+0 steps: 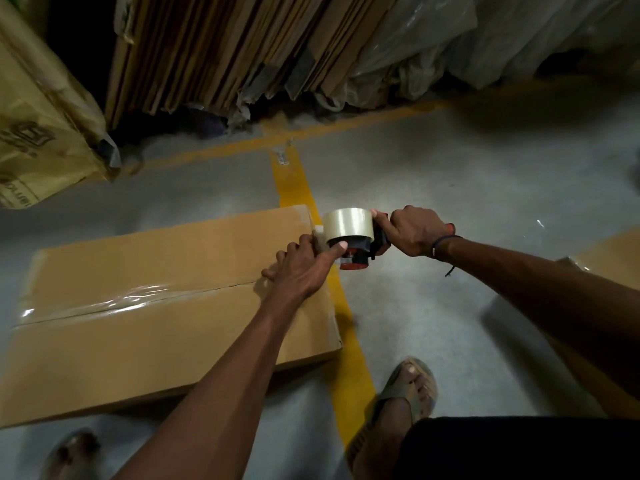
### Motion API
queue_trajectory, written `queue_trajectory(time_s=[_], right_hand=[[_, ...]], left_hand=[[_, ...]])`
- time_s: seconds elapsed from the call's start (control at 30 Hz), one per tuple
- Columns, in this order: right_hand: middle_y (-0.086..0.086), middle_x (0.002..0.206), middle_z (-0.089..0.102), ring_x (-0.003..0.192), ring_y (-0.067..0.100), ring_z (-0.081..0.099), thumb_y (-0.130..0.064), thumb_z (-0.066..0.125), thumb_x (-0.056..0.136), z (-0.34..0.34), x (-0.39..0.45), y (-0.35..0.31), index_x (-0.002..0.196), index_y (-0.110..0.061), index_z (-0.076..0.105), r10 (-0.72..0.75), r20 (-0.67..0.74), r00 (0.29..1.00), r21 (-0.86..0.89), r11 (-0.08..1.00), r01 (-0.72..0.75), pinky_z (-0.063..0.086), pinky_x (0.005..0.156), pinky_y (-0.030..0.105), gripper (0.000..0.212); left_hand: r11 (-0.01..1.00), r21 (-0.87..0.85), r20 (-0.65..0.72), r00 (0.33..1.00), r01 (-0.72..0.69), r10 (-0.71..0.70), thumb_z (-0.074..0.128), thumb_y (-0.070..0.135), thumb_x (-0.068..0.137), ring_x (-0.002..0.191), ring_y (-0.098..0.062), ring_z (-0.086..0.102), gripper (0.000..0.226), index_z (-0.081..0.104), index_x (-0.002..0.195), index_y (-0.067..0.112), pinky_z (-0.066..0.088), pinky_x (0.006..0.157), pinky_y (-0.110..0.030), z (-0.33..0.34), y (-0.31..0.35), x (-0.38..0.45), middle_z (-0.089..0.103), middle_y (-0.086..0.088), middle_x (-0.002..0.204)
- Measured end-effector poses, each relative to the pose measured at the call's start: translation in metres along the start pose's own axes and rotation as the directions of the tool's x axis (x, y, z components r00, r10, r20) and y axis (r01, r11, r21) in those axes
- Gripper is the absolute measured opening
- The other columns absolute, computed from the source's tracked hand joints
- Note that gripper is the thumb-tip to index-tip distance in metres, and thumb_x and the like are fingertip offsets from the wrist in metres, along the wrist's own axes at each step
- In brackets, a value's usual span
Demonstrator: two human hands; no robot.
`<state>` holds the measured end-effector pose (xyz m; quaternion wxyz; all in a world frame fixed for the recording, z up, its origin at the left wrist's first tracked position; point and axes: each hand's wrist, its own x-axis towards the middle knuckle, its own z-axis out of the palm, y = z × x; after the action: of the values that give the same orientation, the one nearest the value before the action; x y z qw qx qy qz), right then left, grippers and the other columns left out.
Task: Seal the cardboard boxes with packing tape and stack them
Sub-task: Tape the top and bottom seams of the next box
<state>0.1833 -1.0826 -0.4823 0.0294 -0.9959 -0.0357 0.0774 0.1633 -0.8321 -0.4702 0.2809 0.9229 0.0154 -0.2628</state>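
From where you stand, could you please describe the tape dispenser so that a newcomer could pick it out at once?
Start at the big flat cardboard box lying on the grey floor beside the yellow floor line. At the box's far right corner, both hands meet: the right hand grips the handle and the left hand pinches the tape end. The tape dispenser is red and black, carrying a shiny clear roll.

Grey concrete floor (433,161), dimly lit, with a bright patch at centre; yellow painted lines (294,181) run near to far and cross along the far side. Far: flattened cardboard sheets (214,50) standing on edge, clear plastic sheeting (485,39) at right, a printed tan sack (38,133) at far left.
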Motion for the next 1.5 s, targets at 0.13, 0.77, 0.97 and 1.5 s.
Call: queue_trajectory(time_s=[0.13, 0.77, 0.97, 1.5], right_hand=[[0.004, 0.056, 0.050, 0.051, 0.019, 0.047, -0.064, 0.013, 0.103, -0.004, -0.006, 0.011, 0.059, -0.016, 0.048, 0.111, -0.127, 0.986, -0.010, 0.994, -0.113, 0.028, 0.049, 0.027, 0.074], [0.025, 0.128, 0.054, 0.121, 0.045, 0.051, -0.023, 0.056, 0.099, 0.182, -0.055, -0.081, 0.126, 0.001, 0.051, 0.585, 0.300, 0.754, 0.416, 0.631, -0.655, 0.045, 0.095, 0.049, 0.036], [0.025, 0.123, 0.057, 0.115, 0.044, 0.053, -0.021, 0.059, 0.098, 0.212, -0.058, -0.083, 0.119, 0.002, 0.055, 0.558, 0.305, 0.772, 0.458, 0.624, -0.633, 0.046, 0.091, 0.047, 0.032], [0.015, 0.130, 0.057, 0.117, 0.032, 0.056, -0.014, 0.051, 0.098, 0.136, -0.061, -0.127, 0.133, -0.007, 0.051, 0.758, -0.092, 0.646, 0.840, 0.407, -0.359, 0.047, 0.099, 0.042, 0.036]], left_hand=[[0.993, 0.052, -0.047, 0.993, -0.102, 0.104, 0.048, 0.069, 0.095, 0.138, -0.033, 0.038, 0.062, 0.044, 0.148, 0.037, 0.023, 0.106, -0.057, -0.001, -0.010, -0.003, 0.047, -0.002, 0.148], [0.803, 0.498, -0.181, 0.866, -0.327, 0.466, 0.019, 0.066, 0.101, 0.160, -0.019, -0.013, 0.082, 0.004, 0.167, 0.019, -0.008, 0.127, -0.054, 0.056, -0.090, -0.034, -0.011, 0.003, 0.174], [0.792, 0.522, -0.198, 0.858, -0.317, 0.475, 0.020, 0.065, 0.101, 0.160, -0.020, -0.010, 0.082, 0.004, 0.167, 0.018, -0.007, 0.127, -0.054, 0.061, -0.091, -0.033, -0.008, 0.002, 0.174], [0.799, 0.505, -0.205, 0.854, -0.327, 0.479, 0.022, 0.064, 0.099, 0.161, -0.022, -0.004, 0.077, 0.010, 0.166, 0.028, -0.005, 0.126, -0.056, 0.058, -0.086, -0.039, -0.003, 0.002, 0.175]])
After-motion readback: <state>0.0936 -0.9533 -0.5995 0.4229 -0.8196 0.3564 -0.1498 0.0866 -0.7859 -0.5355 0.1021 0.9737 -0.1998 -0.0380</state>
